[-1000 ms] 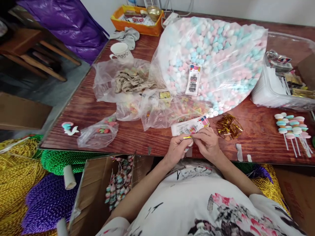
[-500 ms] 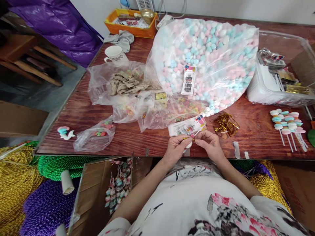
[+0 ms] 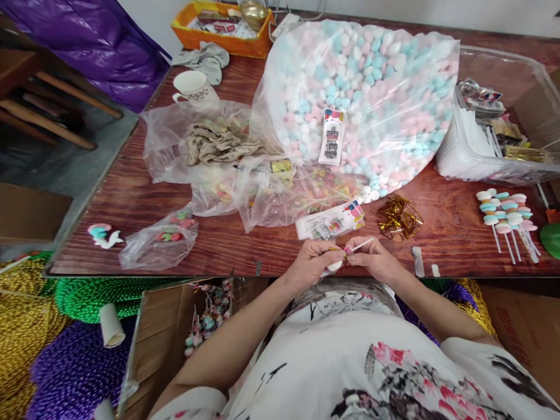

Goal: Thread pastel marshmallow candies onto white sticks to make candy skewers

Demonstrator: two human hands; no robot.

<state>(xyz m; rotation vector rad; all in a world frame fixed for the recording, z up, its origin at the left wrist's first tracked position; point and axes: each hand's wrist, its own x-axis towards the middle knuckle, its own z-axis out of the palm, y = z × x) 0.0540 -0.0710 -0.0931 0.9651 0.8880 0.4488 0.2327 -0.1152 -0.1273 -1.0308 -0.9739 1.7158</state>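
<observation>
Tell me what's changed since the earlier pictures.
The white stick now points farther right, across the right hand. Both hands have drawn slightly away from the printed packet. No release is visible. The mug, marshmallow bag and marshmallow skewers stayed put.

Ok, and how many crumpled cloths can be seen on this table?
2: a grey cloth between the mug and the orange basket, and a brown cloth on the clear bags.

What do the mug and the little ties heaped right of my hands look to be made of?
Mug: probably glazed ceramic, judging by its smooth white surface and printed pattern. Ties: shiny gold foil or metallic plastic, from their bright glints; any wire inside can't be seen.
</observation>
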